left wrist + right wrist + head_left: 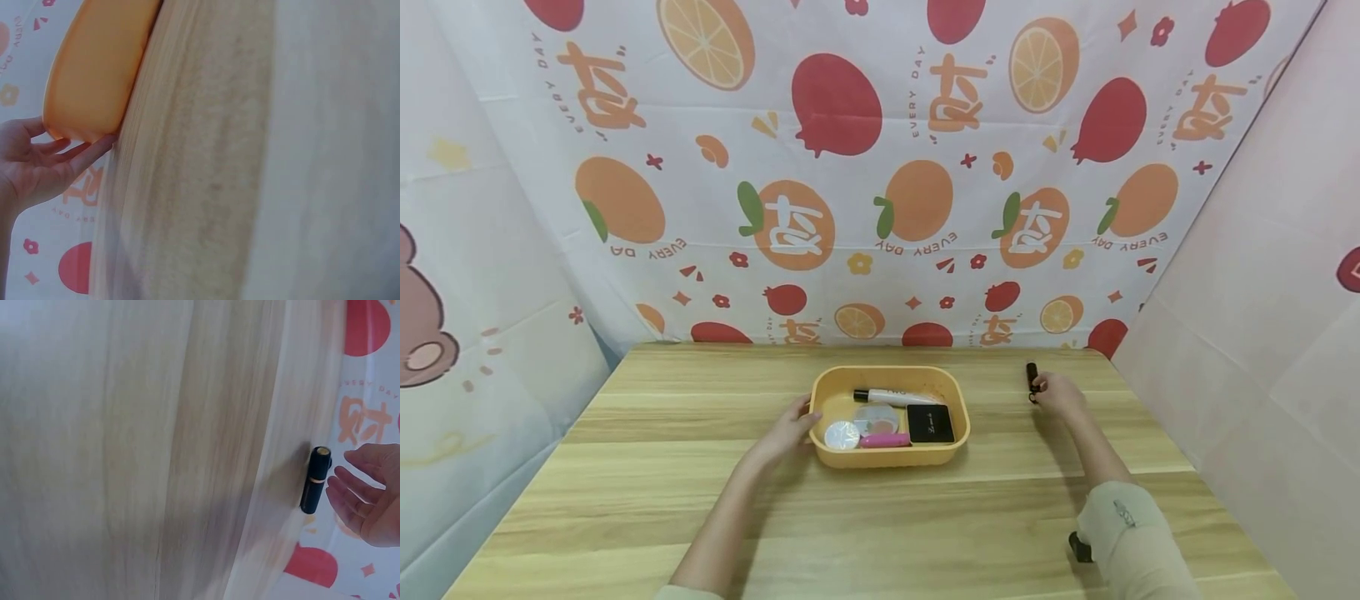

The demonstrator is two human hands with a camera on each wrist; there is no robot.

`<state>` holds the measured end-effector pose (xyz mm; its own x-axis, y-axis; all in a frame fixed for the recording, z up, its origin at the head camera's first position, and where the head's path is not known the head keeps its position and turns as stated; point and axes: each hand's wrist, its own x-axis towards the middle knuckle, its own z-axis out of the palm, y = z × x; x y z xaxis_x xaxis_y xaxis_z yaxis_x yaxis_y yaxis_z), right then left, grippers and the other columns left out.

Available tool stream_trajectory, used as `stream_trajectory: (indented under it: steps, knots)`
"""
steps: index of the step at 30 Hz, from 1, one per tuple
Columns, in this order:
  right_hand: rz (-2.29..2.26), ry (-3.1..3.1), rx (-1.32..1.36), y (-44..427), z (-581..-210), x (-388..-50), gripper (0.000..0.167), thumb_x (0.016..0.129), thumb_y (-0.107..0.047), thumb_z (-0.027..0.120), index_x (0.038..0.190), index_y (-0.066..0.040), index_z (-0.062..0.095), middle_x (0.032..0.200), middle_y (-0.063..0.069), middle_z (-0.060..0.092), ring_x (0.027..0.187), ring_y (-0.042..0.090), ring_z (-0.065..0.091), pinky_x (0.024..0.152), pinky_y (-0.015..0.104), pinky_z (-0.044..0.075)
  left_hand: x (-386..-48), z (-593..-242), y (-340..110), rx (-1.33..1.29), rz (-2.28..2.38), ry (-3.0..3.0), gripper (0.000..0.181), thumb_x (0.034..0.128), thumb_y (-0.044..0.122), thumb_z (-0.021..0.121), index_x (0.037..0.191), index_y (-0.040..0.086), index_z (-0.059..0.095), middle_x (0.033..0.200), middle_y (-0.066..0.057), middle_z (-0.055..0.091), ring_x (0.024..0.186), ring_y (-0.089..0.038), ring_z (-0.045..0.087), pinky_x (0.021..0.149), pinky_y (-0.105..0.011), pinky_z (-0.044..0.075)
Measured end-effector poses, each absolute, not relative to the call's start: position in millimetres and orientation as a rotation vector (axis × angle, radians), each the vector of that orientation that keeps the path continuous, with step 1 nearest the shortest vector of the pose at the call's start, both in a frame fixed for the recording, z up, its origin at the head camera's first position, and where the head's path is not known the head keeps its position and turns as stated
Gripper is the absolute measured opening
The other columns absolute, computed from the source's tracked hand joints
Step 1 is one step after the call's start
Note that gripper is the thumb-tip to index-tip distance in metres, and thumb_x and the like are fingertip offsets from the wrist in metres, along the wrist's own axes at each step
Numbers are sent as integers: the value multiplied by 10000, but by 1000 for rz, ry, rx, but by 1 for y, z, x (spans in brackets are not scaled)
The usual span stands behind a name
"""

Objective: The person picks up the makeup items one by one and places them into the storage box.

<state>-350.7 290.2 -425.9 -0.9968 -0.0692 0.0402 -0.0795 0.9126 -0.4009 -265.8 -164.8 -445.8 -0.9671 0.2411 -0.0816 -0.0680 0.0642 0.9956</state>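
Observation:
My left hand (792, 429) holds the left end of a yellow plastic bin (891, 458), thumb at the rim and fingers against its outer wall. In the left wrist view, those fingers (92, 150) reach to the bin's lower edge. Inside lie a white tube with a black cap (895, 397), a black square case (930, 423), a pink tube (886, 440), a round whitish case (842, 435) and a clear case (877, 419). At the right, a short black tube with a gold band (315, 481) is on the table. Loosely bent, my right hand (372, 497) is beside it, apparently not gripping it.
The wood-grain table (685, 467) carries everything. A fruit-print cloth (850, 208) hangs along its back edge, and pale cloths (1262, 333) hang at both sides. By my right sleeve (1131, 533) is a small black object (1080, 547).

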Motion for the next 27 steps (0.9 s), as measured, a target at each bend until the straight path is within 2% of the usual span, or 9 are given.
stream_trajectory:
  steps: [6, 13, 20, 23, 27]
  knots:
    - [571, -3037, 72, 298, -429, -354, 325, 769, -2, 567, 1082, 83, 572, 1018, 264, 590, 936, 410, 553, 758, 492, 475, -267, -445, -165, 174, 1994, 2118, 493, 978, 23, 340, 1398, -109, 120, 1408, -359, 133, 1215, -499, 304, 901, -505, 434]
    - [451, -3087, 9, 305, -438, -360, 382, 790, -28, 581, 1148, 94, 528, 1089, 315, 492, 976, 461, 495, 801, 534, 450, -267, -446, -165, 186, 1987, 2116, 497, 981, 35, 342, 1400, -106, 114, 1407, -358, 135, 1213, -499, 308, 898, -506, 436]
    - [367, -3108, 35, 310, -452, -366, 475, 832, -96, 580, 1244, 106, 457, 1291, 326, 391, 1096, 525, 411, 872, 596, 400, -267, -448, -164, 174, 1998, 2115, 499, 982, 43, 348, 1401, -103, 122, 1408, -351, 138, 1214, -494, 311, 902, -509, 431]
    - [332, -3116, 58, 311, -456, -367, 439, 849, -96, 551, 1230, 107, 467, 1271, 327, 414, 1080, 525, 431, 841, 596, 422, -266, -449, -164, 167, 1996, 2118, 497, 982, 43, 347, 1404, -97, 124, 1411, -349, 137, 1213, -495, 312, 903, -509, 430]
    - [306, -3124, 50, 314, -458, -367, 354, 814, -35, 513, 1143, 96, 532, 1138, 320, 516, 1002, 489, 502, 769, 558, 468, -265, -448, -163, 161, 2003, 2116, 493, 981, 34, 343, 1404, -96, 126, 1409, -352, 139, 1212, -499, 309, 903, -515, 427]
